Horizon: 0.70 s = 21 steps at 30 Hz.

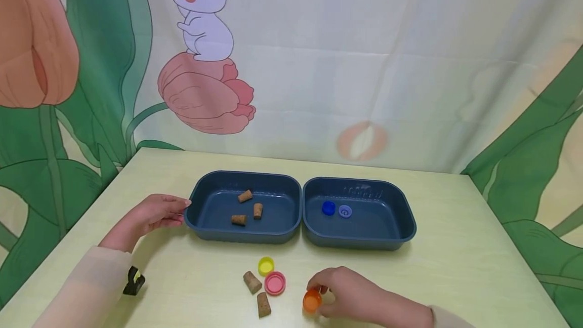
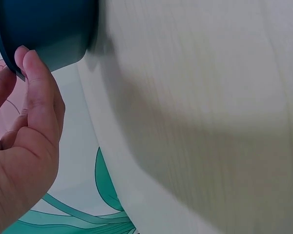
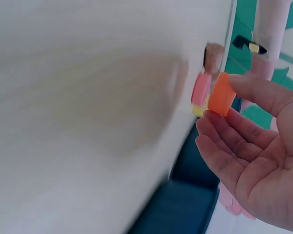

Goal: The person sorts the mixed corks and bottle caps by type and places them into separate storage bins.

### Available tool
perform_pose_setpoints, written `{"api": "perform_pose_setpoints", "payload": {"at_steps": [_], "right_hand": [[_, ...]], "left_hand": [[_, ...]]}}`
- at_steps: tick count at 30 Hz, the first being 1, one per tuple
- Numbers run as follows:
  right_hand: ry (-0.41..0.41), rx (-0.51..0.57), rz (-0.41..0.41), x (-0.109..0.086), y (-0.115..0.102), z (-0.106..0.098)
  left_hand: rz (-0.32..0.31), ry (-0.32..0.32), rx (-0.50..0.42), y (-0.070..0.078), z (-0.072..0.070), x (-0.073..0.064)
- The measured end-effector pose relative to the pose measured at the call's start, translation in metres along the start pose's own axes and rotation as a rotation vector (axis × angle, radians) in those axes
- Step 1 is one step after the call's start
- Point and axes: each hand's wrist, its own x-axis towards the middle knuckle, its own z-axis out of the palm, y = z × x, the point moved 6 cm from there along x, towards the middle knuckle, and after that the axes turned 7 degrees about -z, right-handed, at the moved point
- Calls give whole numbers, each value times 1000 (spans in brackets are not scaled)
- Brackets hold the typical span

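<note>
My right hand (image 1: 352, 292) pinches an orange bottle cap (image 1: 311, 301) between thumb and fingertips at the table's front; the right wrist view shows the cap (image 3: 221, 94) held on edge. At the left end of the left dark blue tray (image 1: 246, 237), my left hand (image 1: 157, 212) holds the rim with its fingertips, as the left wrist view shows at the tray's wall (image 2: 68, 48). Left of the orange cap lie a pink cap (image 1: 275, 283), a yellow cap (image 1: 266, 266) and two corks, one upper (image 1: 252, 282) and one lower (image 1: 263, 304).
Three corks, one of them a dark one (image 1: 239, 219), lie inside the left tray. Beside it, the right dark blue tray (image 1: 360, 242) holds a blue cap (image 1: 328, 208) and a lilac cap (image 1: 345, 211). A printed curtain (image 1: 309, 90) hangs behind the pale table (image 1: 455, 267).
</note>
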Motion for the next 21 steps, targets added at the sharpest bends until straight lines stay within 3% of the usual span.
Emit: {"api": "perform_pose_setpoints", "payload": {"at_steps": [9,15,21], "right_hand": [[97,-41,-44,-21,15,-32],[112,15,-51,-32,23,-51],[122,68,-8,-39,26,-80]], "left_hand": [[10,4,-4,2,-1,-1],[18,-1,-25,3,-1,-1],[24,-3,-39,3,-1,-1]]}}
